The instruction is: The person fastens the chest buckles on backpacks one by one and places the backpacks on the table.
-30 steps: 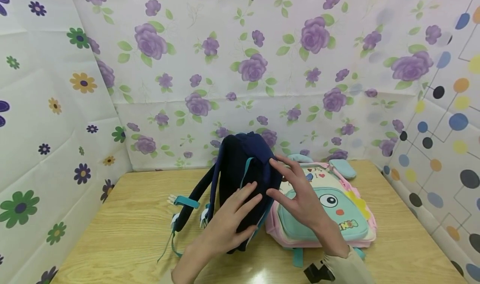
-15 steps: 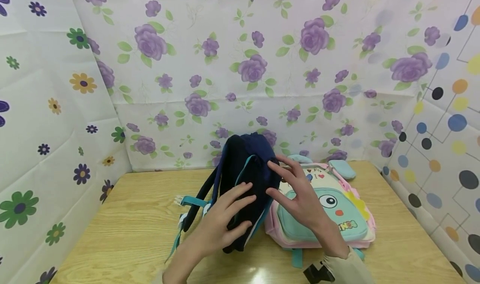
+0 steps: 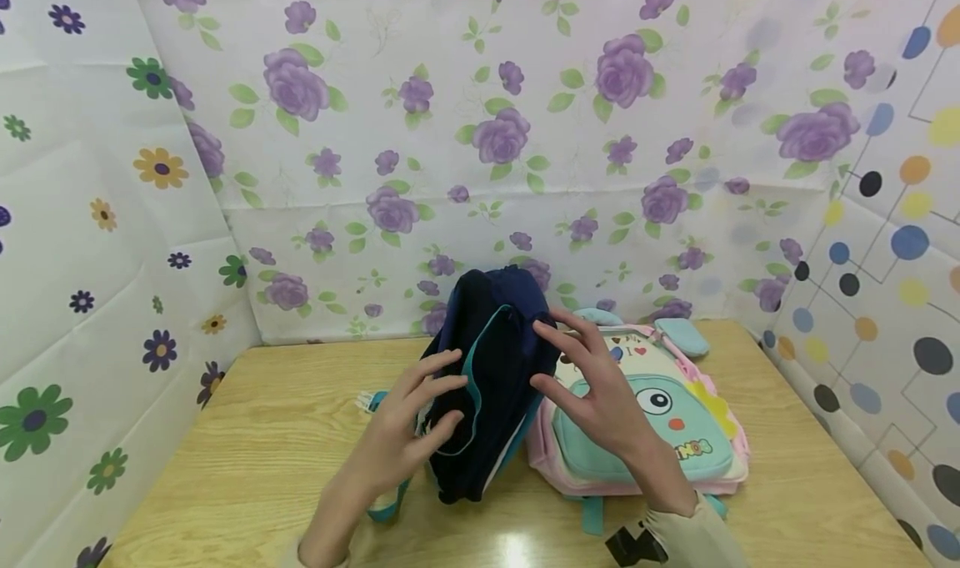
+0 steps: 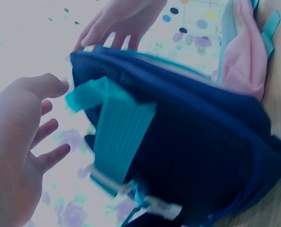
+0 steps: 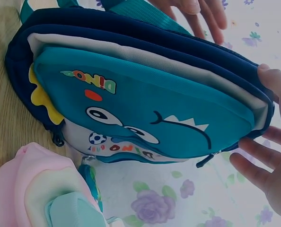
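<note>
A navy backpack with a teal-edged side pocket stands on the table. Its teal front panel carries dinosaur eyes, a mouth and lettering, seen in the right wrist view. My left hand, fingers spread, is beside its left side; the left wrist view shows a gap between thumb and bag, near a teal webbing strap. My right hand is at the opposite side, thumb and fingers apart and fairly straight, fingertips right at the bag's edge. White buckles hang from the strap.
A pink and cream dinosaur backpack lies on the wooden table to the right. A black piece sits by my right sleeve. Floral sheets wall the back and sides.
My left hand has drawn back to the left, uncovering the side pocket. The navy backpack has turned slightly, and its straps have shifted right behind the left hand. The right hand stays nearly still.
</note>
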`<state>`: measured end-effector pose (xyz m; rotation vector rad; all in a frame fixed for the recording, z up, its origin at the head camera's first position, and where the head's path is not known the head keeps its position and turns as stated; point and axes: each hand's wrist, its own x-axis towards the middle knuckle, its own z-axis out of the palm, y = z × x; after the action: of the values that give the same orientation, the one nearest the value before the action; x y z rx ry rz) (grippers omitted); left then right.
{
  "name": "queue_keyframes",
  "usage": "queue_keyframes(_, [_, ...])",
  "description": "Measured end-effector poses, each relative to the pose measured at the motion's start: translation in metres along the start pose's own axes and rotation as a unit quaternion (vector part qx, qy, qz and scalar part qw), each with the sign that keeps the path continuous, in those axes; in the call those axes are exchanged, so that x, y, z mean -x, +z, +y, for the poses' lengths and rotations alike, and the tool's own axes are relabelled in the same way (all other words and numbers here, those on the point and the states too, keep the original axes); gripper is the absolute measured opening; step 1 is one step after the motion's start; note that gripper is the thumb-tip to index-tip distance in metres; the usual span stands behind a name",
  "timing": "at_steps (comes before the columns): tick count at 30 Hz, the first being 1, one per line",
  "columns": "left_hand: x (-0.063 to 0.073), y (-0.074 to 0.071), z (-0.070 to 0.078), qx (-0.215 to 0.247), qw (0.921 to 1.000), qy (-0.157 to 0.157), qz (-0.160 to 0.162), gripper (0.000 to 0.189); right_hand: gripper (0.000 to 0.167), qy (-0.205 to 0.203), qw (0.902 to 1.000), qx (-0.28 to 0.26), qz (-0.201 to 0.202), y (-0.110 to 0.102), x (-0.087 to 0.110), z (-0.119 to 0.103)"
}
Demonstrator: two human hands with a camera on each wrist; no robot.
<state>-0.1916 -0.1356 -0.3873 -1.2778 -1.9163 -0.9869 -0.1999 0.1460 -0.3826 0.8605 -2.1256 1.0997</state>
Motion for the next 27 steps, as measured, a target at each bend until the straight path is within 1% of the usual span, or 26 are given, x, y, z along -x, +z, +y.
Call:
queue_keyframes(4, [0.005,-0.011,-0.009,0.008,0.9995,-0.024,0.019,0.033,0.066,0.002,1.0,-0.001,-0.001,0.0,0.0,0.001])
queue_keyframes(7, [0.011,-0.021,-0.016,0.001,0.9976,-0.068,0.016,0.043,0.066,0.005,1.0,-0.001,-0.003,0.0,0.0,0.001])
queue_keyframes(9, [0.015,-0.027,-0.021,-0.009,0.9949,-0.099,0.012,0.049,0.066,0.009,1.0,-0.001,-0.003,0.0,0.0,0.0])
queue_keyframes(11, [0.02,-0.032,-0.027,-0.018,0.9909,-0.133,0.007,0.05,0.066,0.01,0.9999,0.0,-0.002,-0.001,0.0,0.0])
queue_keyframes(15, [0.029,-0.037,-0.039,-0.036,0.9809,-0.191,-0.001,0.045,0.067,0.01,1.0,0.001,0.002,-0.001,0.0,0.0])
queue_keyframes(22, [0.041,-0.037,-0.053,-0.039,0.9654,-0.257,-0.017,0.042,0.066,0.005,1.0,-0.001,0.006,-0.002,0.001,0.002])
queue_keyframes(25, [0.046,-0.037,-0.057,-0.039,0.9589,-0.279,-0.03,0.04,0.066,0.009,0.9999,-0.001,0.006,-0.002,0.001,0.003])
queue_keyframes(27, [0.048,-0.038,-0.059,-0.031,0.9547,-0.294,-0.037,0.039,0.066,0.01,0.9999,0.001,0.006,-0.003,0.001,0.004])
